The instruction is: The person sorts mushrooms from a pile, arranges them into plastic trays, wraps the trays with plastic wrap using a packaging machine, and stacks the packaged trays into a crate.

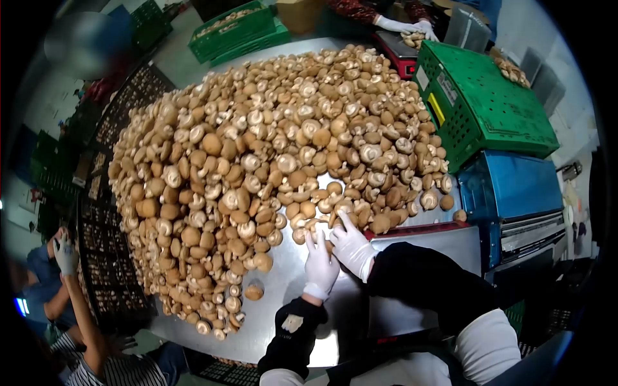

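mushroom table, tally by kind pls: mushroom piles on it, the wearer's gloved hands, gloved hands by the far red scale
Mushroom pile: 1 (single mushrooms overlap too much to count)
Wearer's gloved hands: 2, left hand and right hand
Co-worker's gloved hands by the far red scale: 2
Total: 5

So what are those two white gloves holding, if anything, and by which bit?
Can't tell: the left hand and right hand are at the mushrooms, but no grip shows clearly.
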A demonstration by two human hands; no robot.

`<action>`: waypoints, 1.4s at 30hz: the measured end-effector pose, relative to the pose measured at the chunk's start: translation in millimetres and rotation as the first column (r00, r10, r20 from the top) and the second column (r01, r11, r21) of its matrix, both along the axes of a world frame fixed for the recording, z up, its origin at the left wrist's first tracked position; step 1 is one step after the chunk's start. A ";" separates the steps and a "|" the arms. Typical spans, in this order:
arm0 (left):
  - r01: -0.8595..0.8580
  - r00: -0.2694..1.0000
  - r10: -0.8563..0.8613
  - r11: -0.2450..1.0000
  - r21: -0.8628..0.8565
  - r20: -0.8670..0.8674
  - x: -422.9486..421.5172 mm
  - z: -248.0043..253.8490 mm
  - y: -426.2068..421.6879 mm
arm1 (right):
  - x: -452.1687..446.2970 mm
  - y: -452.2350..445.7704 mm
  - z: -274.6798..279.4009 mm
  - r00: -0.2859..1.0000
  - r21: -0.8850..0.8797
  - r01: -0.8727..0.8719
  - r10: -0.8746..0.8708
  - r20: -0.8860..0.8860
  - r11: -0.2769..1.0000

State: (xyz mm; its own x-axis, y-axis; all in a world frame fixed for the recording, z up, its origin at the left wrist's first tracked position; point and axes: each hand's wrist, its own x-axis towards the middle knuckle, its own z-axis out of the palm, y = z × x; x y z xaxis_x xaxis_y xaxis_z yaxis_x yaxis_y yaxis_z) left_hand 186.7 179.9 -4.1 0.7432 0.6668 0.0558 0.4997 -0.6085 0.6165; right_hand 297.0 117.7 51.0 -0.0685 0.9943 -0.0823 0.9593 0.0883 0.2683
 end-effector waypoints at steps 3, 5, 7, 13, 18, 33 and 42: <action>-0.009 1.000 0.008 0.989 -0.146 -0.007 43.5 2.8 16.7 | 30.2 16.8 -4.2 0.998 0.114 0.037 -0.030 -0.058 0.993; -0.024 0.999 0.029 0.985 -0.173 0.028 63.7 -1.0 17.9 | 54.9 27.3 2.3 1.000 0.200 0.001 -0.001 0.004 0.980; -0.043 0.996 0.053 0.991 -0.127 0.077 81.0 -11.5 16.8 | 85.0 26.9 13.8 0.998 0.164 0.059 -0.052 -0.047 0.985; 0.110 0.958 -0.095 0.993 -0.043 0.269 134.4 24.3 32.3 | 167.8 1.9 40.9 0.940 0.093 0.304 -0.283 -0.192 0.948; 0.467 0.854 -0.426 0.880 -0.082 0.300 133.2 69.1 36.5 | 196.2 -15.3 53.3 0.900 0.168 0.412 -0.371 -0.231 0.895; 0.041 0.990 -0.047 0.998 0.046 0.130 -65.3 39.6 22.0 | 99.0 -144.5 74.6 0.625 0.069 0.491 -0.296 -0.722 0.868; -0.018 0.969 0.022 1.000 -0.021 0.248 -11.8 -7.4 8.7 | 58.1 -213.0 55.9 0.543 0.170 0.708 -0.374 -0.752 0.685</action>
